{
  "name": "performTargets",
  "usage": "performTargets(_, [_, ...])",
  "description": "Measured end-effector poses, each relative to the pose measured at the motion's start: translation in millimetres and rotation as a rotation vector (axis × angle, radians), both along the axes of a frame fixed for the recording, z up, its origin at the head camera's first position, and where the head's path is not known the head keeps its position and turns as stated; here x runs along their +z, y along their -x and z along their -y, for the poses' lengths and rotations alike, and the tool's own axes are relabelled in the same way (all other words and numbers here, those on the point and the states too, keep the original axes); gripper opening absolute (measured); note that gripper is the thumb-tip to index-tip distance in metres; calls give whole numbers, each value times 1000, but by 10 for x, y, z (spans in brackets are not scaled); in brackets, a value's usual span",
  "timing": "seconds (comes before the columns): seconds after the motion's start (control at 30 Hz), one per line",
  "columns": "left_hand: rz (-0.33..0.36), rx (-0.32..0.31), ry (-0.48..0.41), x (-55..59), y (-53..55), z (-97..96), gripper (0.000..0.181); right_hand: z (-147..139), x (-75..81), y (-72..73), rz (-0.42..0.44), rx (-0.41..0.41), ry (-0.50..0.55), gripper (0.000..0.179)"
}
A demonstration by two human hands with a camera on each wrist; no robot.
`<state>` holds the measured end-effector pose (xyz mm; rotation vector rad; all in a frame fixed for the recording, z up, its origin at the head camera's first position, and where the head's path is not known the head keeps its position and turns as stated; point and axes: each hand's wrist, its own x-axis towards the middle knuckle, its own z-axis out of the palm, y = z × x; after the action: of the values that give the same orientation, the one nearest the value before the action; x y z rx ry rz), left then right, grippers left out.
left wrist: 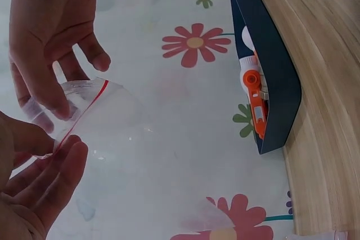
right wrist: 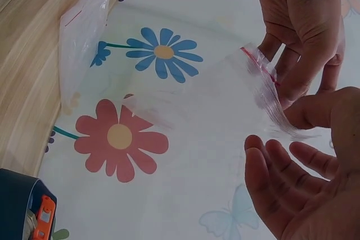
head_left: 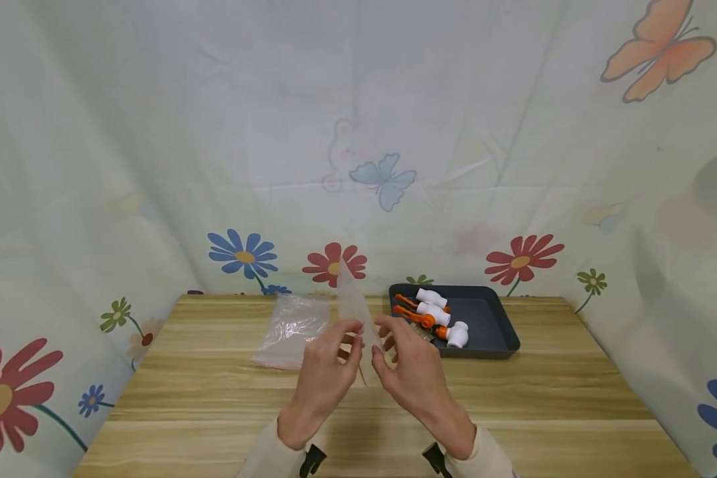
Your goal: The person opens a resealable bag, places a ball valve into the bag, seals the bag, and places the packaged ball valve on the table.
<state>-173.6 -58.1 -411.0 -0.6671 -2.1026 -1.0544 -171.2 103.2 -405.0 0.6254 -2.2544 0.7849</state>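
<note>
Between my hands is a clear zip bag (head_left: 352,302), held up off the table with a red line along its mouth. My left hand (head_left: 327,372) pinches one side of the mouth between thumb and fingers. On the other side, the thumb and a finger of my right hand (head_left: 415,372) hold the film near the zip, its other fingers loose. The left wrist view shows the red zip line (left wrist: 84,111) slanting between both hands. In the right wrist view the mouth (right wrist: 264,82) looks bunched, and the fingertips partly hide it.
A stack or single clear bag (head_left: 293,332) lies flat on the wooden table (head_left: 215,398), left of the hands. To the right stands a dark tray (head_left: 484,355) with several white valves (head_left: 434,313) with orange parts and a brassy piece (head_left: 423,332). A flowered cloth hangs behind.
</note>
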Motion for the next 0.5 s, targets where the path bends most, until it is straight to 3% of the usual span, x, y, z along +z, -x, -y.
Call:
performTargets(0.27, [-94, 32, 69, -54, 34, 28, 22, -29, -12, 11, -120, -8, 8, 19])
performTargets(0.5, [-161, 112, 132, -62, 44, 83, 24, -71, -8, 32, -199, 3, 68, 18])
